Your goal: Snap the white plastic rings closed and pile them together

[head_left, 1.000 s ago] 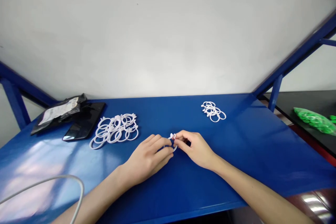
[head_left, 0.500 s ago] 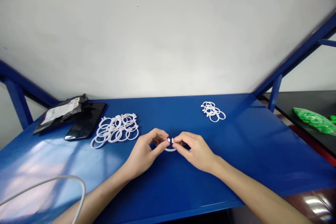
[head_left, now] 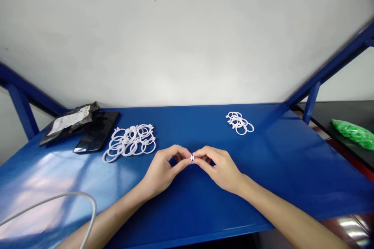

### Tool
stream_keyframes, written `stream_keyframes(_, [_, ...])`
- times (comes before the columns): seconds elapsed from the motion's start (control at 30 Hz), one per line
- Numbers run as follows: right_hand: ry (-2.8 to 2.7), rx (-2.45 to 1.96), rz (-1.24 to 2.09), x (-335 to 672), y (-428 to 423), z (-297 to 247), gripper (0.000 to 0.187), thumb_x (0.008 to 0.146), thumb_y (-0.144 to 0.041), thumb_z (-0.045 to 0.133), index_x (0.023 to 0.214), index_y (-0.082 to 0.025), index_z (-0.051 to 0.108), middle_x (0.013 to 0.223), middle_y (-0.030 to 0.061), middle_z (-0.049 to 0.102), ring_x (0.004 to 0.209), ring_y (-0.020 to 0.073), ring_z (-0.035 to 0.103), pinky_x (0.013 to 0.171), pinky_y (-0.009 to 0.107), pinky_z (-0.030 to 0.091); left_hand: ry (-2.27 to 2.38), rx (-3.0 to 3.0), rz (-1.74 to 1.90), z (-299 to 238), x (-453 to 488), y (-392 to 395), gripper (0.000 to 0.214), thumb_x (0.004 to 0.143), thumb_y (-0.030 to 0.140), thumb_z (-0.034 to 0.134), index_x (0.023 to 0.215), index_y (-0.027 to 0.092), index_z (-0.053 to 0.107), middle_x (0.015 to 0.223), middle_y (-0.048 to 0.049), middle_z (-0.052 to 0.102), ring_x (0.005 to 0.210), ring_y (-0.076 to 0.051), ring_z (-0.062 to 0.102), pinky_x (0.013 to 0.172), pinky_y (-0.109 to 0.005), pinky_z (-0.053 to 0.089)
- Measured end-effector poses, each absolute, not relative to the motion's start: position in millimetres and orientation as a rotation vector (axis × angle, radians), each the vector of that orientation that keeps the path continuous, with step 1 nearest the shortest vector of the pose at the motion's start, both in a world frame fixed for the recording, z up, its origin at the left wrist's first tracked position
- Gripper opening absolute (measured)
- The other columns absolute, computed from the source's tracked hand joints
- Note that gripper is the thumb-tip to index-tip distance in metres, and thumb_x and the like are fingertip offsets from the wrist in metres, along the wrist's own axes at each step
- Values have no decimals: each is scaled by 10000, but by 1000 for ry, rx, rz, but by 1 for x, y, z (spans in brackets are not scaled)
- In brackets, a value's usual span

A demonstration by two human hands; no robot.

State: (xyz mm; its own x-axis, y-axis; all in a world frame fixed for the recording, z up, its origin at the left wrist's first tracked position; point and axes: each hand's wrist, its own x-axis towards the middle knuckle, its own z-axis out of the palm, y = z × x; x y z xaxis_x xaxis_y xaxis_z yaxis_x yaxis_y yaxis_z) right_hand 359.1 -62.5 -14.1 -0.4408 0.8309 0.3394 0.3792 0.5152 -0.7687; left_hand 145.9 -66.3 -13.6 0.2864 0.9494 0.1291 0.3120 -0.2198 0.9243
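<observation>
My left hand [head_left: 166,167] and my right hand [head_left: 219,167] meet above the blue table, thumb and fingers pinched on the two ends of a white plastic ring [head_left: 192,158]. Those ends touch or almost touch; the rest of its loop is hidden by the fingers. Left of my left hand lies a heap of similar white rings [head_left: 128,142], overlapping one another. A smaller cluster of white rings [head_left: 239,122] rests beyond my right hand, toward the back right.
On the blue table [head_left: 187,210], a black phone [head_left: 96,134] and a black plastic package [head_left: 68,121] lie at the left. A pale cable [head_left: 58,196] loops over the front left. A bag of green pieces [head_left: 352,133] sits on the dark surface at right. Blue frame bars flank the table.
The two ends of the ring have come from slightly apart to together, my hands closing in. The loop that showed below the fingers is now hidden. The view has shifted slightly.
</observation>
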Motion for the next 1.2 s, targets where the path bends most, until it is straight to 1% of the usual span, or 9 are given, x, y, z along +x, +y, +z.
stream_keyframes(0.2, [-2041,-882,757,360,-63,-18,101,1016,-243,617,976,-225,708,907,11,737,772,132,682,688,245,519,1117,1871,1075,-14,146,-69,18,890,239,747,904,233,758,826,16,756,724,-124,705,680,-221,542])
stream_keyframes(0.33, [-2070,-793,725,360,-65,-16,128,1029,-229,592,967,-208,703,946,37,751,828,142,706,744,255,546,1046,1986,1146,-13,144,-71,34,892,197,753,902,228,763,817,3,765,727,-128,701,670,-224,550])
stream_keyframes(0.47, [-2153,-765,608,360,-66,-13,186,1056,-249,544,963,-209,700,925,36,761,814,147,712,739,272,545,938,2076,1223,-14,143,-73,66,893,162,749,908,224,759,797,-9,766,716,-138,685,651,-243,561])
stream_keyframes(0.73, [-2314,-790,383,364,-61,-19,230,1076,-266,504,980,-208,705,948,22,783,808,153,735,696,275,505,920,2312,1140,-20,143,-67,81,933,162,694,962,226,735,842,-13,768,771,-143,691,687,-248,567])
stream_keyframes(0.87, [-2293,-885,385,364,-49,-22,195,1060,-299,546,998,-211,709,958,21,788,820,162,741,751,275,526,1091,2505,999,-19,134,-54,104,979,220,625,1014,224,723,929,-30,774,863,-179,688,787,-307,553])
stream_keyframes(0.93, [-2272,-977,355,370,-40,-23,183,1054,-302,556,1001,-221,712,978,21,785,860,168,742,775,275,532,1319,2607,970,-17,119,-43,154,997,255,582,1043,217,724,979,-57,774,913,-220,681,861,-367,533])
stream_keyframes(1.0, [-2224,-1139,279,382,-27,-24,178,1043,-302,565,980,-228,714,985,23,779,853,177,739,742,279,532,1649,2657,918,-16,98,-31,214,1005,286,538,1043,203,732,998,-95,763,947,-270,665,907,-426,505])
stream_keyframes(1.1, [-2077,-1403,118,409,-7,-20,155,1017,-289,577,973,-231,714,973,33,776,810,196,733,691,294,528,2039,2668,695,-15,65,-15,284,985,328,505,999,178,745,980,-147,733,917,-330,621,841,-465,480])
stream_keyframes(1.2, [-1918,-1656,-49,433,7,-14,160,1000,-280,571,1023,-221,718,1022,62,768,802,218,729,678,316,528,2141,2634,462,-17,44,-7,316,961,377,502,883,189,745,884,-140,711,858,-339,590,750,-448,452])
